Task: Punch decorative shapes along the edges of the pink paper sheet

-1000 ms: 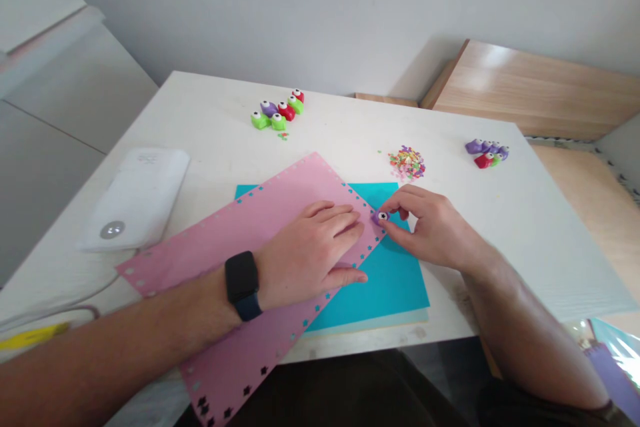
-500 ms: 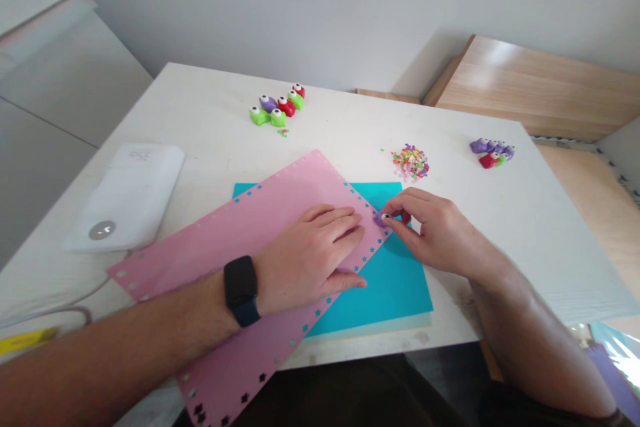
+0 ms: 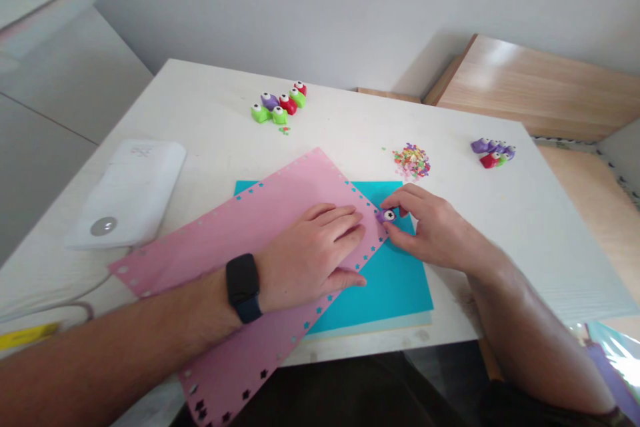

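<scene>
A pink sheet of paper (image 3: 280, 213) lies slanted, with star-shaped holes along its edges. My left hand (image 3: 320, 250) rests flat on it, fingers stretched out, a dark watch at the wrist. At the sheet's right corner sits a small purple craft punch (image 3: 387, 215), its white top with a black star facing up. My right hand (image 3: 425, 220) has thumb and index finger on either side of this punch, gripping it. Beneath the pink sheet is a blue sheet (image 3: 370, 293), which shows through the punched holes.
Several green, red and purple punches (image 3: 287, 105) stand at the back, and another group of punches (image 3: 493, 150) at the right. A heap of paper confetti (image 3: 413, 161) lies behind my right hand. On the left are a white box-like device (image 3: 130, 193) with a cable and something yellow (image 3: 30, 335).
My right thumb and finger have spread off the punch's top to its sides, so its star-marked top now shows. My left hand stays in place on the paper.
</scene>
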Available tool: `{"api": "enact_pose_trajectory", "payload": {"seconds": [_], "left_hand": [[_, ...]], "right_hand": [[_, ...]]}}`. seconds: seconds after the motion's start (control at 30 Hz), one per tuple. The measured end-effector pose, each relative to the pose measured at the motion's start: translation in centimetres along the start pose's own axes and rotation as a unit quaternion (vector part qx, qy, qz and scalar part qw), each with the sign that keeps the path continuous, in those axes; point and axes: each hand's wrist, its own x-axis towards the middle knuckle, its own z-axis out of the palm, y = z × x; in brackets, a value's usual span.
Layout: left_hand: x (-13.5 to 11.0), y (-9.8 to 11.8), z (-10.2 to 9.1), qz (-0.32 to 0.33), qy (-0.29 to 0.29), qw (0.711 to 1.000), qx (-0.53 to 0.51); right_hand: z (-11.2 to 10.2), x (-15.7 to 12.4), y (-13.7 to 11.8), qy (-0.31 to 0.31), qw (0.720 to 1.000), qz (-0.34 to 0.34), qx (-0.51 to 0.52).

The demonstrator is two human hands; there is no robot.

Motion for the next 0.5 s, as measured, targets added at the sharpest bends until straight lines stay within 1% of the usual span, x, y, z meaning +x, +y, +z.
{"api": "enact_pose_trajectory", "payload": {"seconds": [0.27, 0.5], "left_hand": [[-0.06, -0.02, 0.11, -0.001, 0.0, 1.0, -0.002], [-0.2, 0.02, 0.04, -0.003, 0.005, 1.0, -0.005]], "right_hand": [[-0.13, -0.18, 0.76, 0.019, 1.0, 0.018, -0.012], [-0.41, -0.2, 0.71, 0.011, 0.999, 0.021, -0.021]]}}
